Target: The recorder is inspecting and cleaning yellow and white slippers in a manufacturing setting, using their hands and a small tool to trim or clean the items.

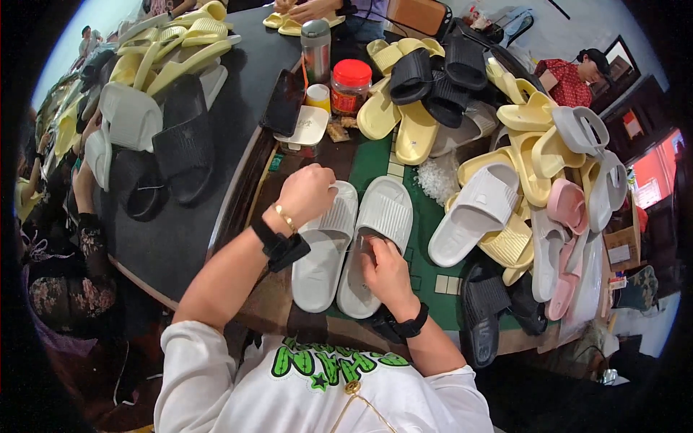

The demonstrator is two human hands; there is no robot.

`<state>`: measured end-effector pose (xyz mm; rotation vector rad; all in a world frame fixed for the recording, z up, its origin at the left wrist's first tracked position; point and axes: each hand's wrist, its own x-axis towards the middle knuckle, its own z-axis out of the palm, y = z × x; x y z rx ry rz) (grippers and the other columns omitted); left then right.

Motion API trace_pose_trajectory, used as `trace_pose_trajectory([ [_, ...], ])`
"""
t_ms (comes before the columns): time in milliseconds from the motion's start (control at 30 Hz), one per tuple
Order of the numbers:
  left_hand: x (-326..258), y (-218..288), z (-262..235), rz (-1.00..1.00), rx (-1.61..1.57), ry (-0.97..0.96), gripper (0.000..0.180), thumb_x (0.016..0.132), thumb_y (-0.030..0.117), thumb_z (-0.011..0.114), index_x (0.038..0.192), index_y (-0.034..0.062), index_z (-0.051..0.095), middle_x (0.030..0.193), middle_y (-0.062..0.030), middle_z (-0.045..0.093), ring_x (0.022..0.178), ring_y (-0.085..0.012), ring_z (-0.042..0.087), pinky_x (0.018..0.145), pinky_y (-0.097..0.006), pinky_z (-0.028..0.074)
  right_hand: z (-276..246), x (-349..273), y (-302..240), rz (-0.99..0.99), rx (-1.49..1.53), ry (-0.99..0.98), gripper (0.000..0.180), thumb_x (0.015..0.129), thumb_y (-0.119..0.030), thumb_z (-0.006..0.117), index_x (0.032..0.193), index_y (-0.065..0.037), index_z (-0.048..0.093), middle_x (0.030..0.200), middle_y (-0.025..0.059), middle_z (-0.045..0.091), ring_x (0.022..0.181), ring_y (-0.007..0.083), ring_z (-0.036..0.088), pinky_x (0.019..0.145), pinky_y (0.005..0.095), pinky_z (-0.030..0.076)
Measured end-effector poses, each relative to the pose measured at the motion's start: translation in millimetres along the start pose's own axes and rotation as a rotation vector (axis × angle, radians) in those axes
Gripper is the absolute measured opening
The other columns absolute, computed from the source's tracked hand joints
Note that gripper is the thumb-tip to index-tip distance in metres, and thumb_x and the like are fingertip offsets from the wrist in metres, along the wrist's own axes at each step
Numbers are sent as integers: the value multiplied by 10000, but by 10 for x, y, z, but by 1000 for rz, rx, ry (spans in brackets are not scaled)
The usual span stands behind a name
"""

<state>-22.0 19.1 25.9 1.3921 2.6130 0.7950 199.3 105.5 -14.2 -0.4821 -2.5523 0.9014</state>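
A pair of light grey slide slippers lies side by side before me, toes pointing away: the left slipper [317, 267] and the right slipper [386, 209]. My left hand [307, 195] is curled into a fist over the left slipper's toe end, beside its ribbed strap; anything inside the fingers is hidden. Bent fingers of my right hand [388, 270] are at the rear opening of the right slipper's strap, their tips partly under it. A thin pale line, perhaps a thread, shows between the slippers near that hand. What the right fingertips pinch is too small to make out.
Yellow, black, grey and pink slippers [530, 155] are heaped at the right. A black table [245, 54] at the left bears more slippers. Beyond my hands stand a flask [315, 50], a red-lidded jar [351, 86], a white-lidded box [302, 126] and a phone [283, 103]. Other people work nearby.
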Motion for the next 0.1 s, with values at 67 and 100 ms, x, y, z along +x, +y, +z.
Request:
trace_pose_trajectory([
  [67, 180, 1, 37, -36, 70, -154, 234, 782, 225, 674, 899, 29, 725, 953, -191, 686, 903, -347, 661, 816, -422, 532, -25, -14, -17, 30, 16, 17, 336, 836, -100, 626, 1162, -30, 579, 947, 188, 602, 826, 379, 610, 722, 438, 506],
  [100, 264, 10, 57, -87, 68, -242, 268, 764, 255, 692, 914, 36, 725, 963, -199, 688, 916, -350, 660, 829, -423, 529, -48, -18, -5, 36, 15, 30, 336, 836, -100, 626, 1162, -30, 579, 947, 188, 602, 826, 379, 610, 722, 438, 506],
])
